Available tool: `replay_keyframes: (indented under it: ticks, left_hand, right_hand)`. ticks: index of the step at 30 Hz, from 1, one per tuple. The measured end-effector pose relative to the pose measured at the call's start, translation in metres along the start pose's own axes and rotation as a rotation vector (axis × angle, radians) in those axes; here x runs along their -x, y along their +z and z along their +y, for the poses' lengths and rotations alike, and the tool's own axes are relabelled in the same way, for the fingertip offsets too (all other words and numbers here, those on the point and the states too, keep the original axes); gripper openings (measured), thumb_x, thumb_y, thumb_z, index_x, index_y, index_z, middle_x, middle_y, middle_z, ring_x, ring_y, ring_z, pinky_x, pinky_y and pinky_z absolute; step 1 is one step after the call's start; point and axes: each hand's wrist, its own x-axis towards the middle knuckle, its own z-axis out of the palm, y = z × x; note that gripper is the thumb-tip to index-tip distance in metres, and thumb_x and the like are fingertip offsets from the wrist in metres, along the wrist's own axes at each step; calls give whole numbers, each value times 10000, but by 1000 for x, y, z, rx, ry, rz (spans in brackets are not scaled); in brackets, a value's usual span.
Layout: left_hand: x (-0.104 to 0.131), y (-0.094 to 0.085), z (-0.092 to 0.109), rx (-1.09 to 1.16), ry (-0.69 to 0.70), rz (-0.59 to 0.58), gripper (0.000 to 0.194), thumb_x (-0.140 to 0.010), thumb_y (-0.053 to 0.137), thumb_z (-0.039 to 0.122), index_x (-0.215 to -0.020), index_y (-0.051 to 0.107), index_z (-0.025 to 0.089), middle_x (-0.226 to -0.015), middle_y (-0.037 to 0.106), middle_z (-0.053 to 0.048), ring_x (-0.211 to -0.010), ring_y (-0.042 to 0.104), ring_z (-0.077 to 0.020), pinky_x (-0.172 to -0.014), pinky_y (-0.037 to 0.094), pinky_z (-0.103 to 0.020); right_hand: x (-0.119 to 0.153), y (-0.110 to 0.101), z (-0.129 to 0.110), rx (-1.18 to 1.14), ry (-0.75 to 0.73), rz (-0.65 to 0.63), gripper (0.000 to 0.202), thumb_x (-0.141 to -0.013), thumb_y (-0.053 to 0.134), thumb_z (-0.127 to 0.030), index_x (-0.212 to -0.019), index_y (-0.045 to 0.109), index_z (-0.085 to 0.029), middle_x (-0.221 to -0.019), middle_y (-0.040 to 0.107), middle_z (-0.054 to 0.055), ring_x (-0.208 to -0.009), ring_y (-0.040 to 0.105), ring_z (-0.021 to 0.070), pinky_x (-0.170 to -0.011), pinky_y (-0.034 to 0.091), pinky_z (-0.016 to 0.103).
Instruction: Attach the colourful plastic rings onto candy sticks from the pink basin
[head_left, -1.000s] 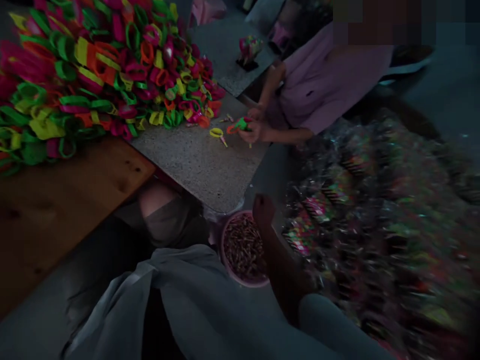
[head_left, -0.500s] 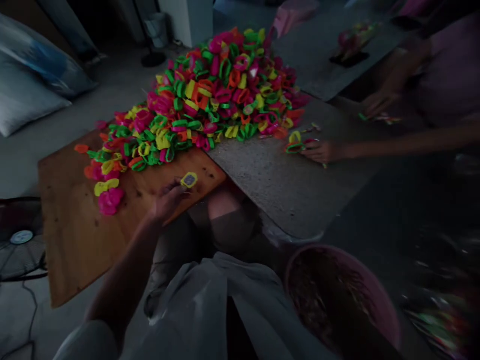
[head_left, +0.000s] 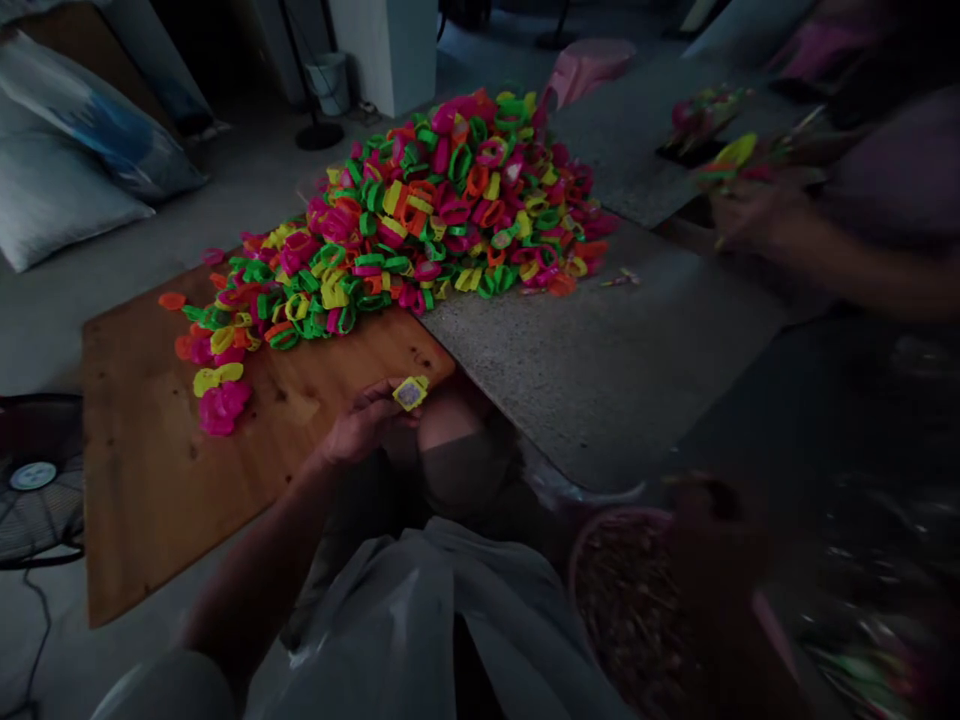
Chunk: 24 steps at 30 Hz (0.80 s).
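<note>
My left hand point(head_left: 361, 422) is closed on a yellow toy watch point(head_left: 410, 393), its square patterned face turned up, just over my lap at the front corner of the wooden board. My right hand point(head_left: 705, 497) is dark and smeared by motion at the far rim of a pink tub point(head_left: 776, 635); its fingers and anything in them cannot be made out. Inside the tub lie many small brownish, shiny pieces point(head_left: 634, 590). A large heap of toy watches point(head_left: 450, 200) in pink, green, yellow and orange lies ahead of me.
The heap spans a wooden board point(head_left: 142, 480) and a grey tabletop point(head_left: 592, 380). On the right, a co-worker's hand point(head_left: 750, 215) is near bright pieces. A fan point(head_left: 34, 480) stands at left, sacks point(head_left: 60, 185) behind it, a pink stool point(head_left: 589, 65) at the back.
My left hand has come slightly right and nearer to me with the toy watch. My right arm has risen from inside the tub. The co-worker's hand has drawn back from the heap with bright pieces.
</note>
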Motion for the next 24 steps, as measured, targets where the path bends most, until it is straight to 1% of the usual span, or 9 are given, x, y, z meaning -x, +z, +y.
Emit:
replay_keyframes:
  ticks: [1,2,4,6,8,10,14,18,24]
  left_hand:
    - [-1,5,-2,-9,4,-20,443,-754,829,358,-1134,702,168,-1008,757,-81,-883,725,-195,-818,604,-326]
    - [-2,10,-4,-22,11,-41,448,-775,845,388,-1142,711,169,-990,753,-72,-866,717,-185,-816,599,-318]
    - [-4,21,-8,-73,30,-97,424,-820,852,449,-1115,727,171,-939,743,-55,-841,703,-171,-815,589,-310]
    - [-5,31,-10,-164,53,-167,393,-866,822,498,-1056,736,165,-893,732,-48,-820,692,-167,-805,574,-303]
    - [-6,38,-10,-277,83,-235,390,-910,771,535,-996,737,157,-860,721,-46,-800,676,-161,-787,546,-289]
    - [-6,42,-9,-374,123,-279,410,-946,717,565,-963,736,155,-835,708,-42,-790,654,-155,-767,516,-275]
    - [-4,44,-7,-461,180,-316,425,-997,637,574,-977,747,163,-839,694,-39,-795,628,-152,-756,491,-268]
    - [-3,45,-11,-411,172,-383,370,-970,716,480,-1212,743,202,-1091,737,-73,-936,659,-180,-843,518,-295]
    - [-17,51,-32,-569,305,-234,319,-982,690,465,-1128,798,202,-1053,743,-88,-980,684,-212,-875,542,-319]
  right_hand:
    - [3,7,-13,-125,-5,-2,156,-849,630,-475,-942,695,-368,-1000,755,166,-1004,742,396,-888,573,582]
    - [7,15,-29,-247,-59,-94,157,-812,668,-464,-925,677,-354,-1019,763,142,-969,747,379,-878,590,573]
    - [18,32,-68,-420,-268,-398,178,-860,681,-453,-994,680,-336,-1207,743,115,-1009,739,328,-866,614,524]
    - [32,47,-105,-518,-456,-587,140,-917,660,-421,-1012,671,-319,-1373,684,98,-1040,724,288,-857,618,472]
    - [43,58,-135,-569,-555,-694,110,-948,645,-383,-1015,660,-298,-1482,620,94,-1079,710,267,-867,612,439]
    - [48,66,-152,-620,-565,-784,107,-954,644,-364,-1019,651,-279,-1529,586,93,-1107,703,253,-887,605,419]
    - [42,79,-157,-720,-392,-911,157,-958,645,-410,-1031,661,-272,-1380,693,74,-1095,712,232,-910,599,395]
    - [32,90,-146,-763,-232,-900,203,-916,693,-453,-964,682,-256,-1187,765,51,-1053,719,226,-875,598,363]
    - [27,104,-129,-842,-40,-955,312,-848,765,-517,-943,677,-233,-1092,770,34,-831,707,184,-708,600,316]
